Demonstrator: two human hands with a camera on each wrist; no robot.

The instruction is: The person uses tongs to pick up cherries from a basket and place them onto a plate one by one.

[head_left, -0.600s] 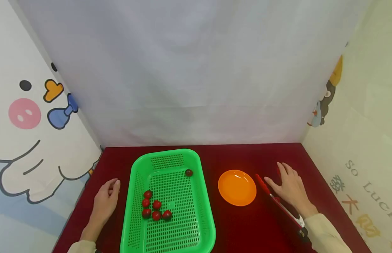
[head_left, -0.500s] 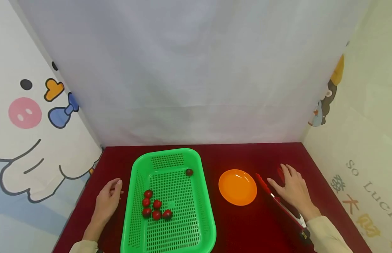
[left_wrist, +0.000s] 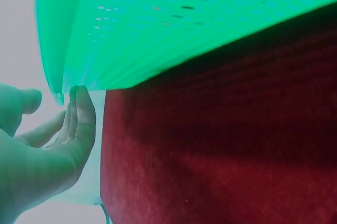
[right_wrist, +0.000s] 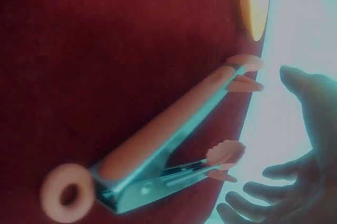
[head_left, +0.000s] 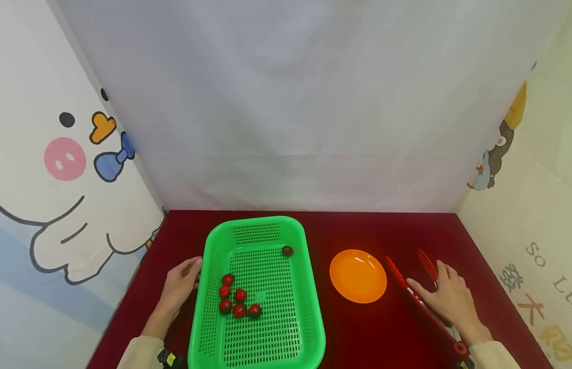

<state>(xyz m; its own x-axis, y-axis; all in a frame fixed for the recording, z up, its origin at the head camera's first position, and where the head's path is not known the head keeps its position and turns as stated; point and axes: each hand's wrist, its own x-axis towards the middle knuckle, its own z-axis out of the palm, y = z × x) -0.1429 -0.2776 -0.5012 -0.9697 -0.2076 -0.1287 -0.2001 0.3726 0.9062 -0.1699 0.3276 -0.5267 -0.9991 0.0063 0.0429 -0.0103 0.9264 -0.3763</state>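
Observation:
My left hand [head_left: 180, 284] is beside the left rim of a green perforated plastic basket [head_left: 315, 302]. In the left wrist view its fingertips [left_wrist: 84, 98] are right at the basket's edge, the thumb apart from the other fingers. Several small, round, dark red fruits [head_left: 239, 310] lie in the basket, most grouped at the left and one near the far right corner. My right hand [head_left: 456, 302] hovers over red-and-metal tongs [right_wrist: 174, 119], its fingers spread and slightly bent. The tongs lie spread on the table, red tips pointing away, with a ring [right_wrist: 68, 192] at the near end.
An orange plate [head_left: 358, 277] sits between the basket and the tongs. Dark red cloth [head_left: 360, 338] covers the table. A pale curtain [head_left: 313, 102] hangs behind, and printed panels stand at both sides.
My left hand has moved right, up to the basket's rim. The right hand has come lower over the tongs, uncovering more of their far red tip. The head view has shifted slightly left.

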